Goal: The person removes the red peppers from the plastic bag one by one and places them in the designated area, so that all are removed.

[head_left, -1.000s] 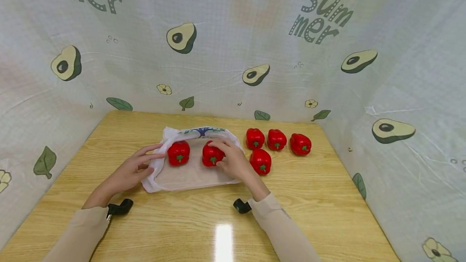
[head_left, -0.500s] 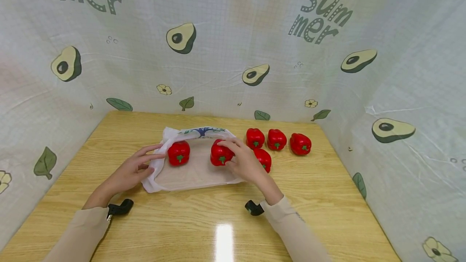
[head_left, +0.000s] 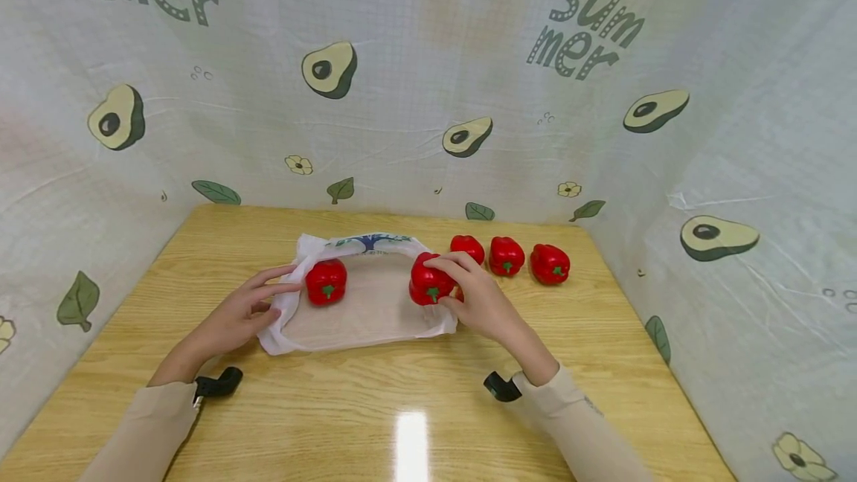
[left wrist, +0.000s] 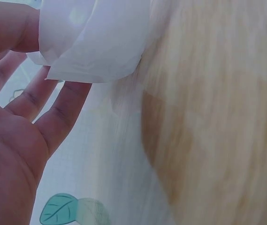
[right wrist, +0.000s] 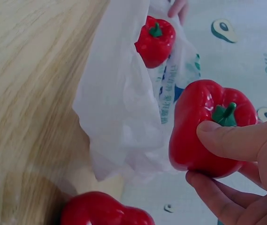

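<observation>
My right hand [head_left: 489,303] grips a red bell pepper [head_left: 428,281] between thumb and fingers, over the right end of a white plastic bag [head_left: 368,322]. In the right wrist view, this pepper [right wrist: 194,136] is off the table, its green stem beside my thumb. The bag lies on its side, mouth toward me. Another bell pepper [head_left: 326,283] sits inside at its left. My left hand [head_left: 244,312] holds the bag's left edge, and in the left wrist view its fingers [left wrist: 65,115] pass behind the thin plastic.
A row of red bell peppers, the left one [head_left: 467,248], the middle one [head_left: 506,256] and the right one [head_left: 550,264], stands right of the bag. One more pepper [right wrist: 102,211] lies near the bag's right end. A printed curtain [head_left: 402,169] borders the wooden table [head_left: 335,415].
My right hand has carried its bell pepper rightward, from inside the bag to its right end, covering the nearer loose pepper. My left hand has stayed at the bag's left edge.
</observation>
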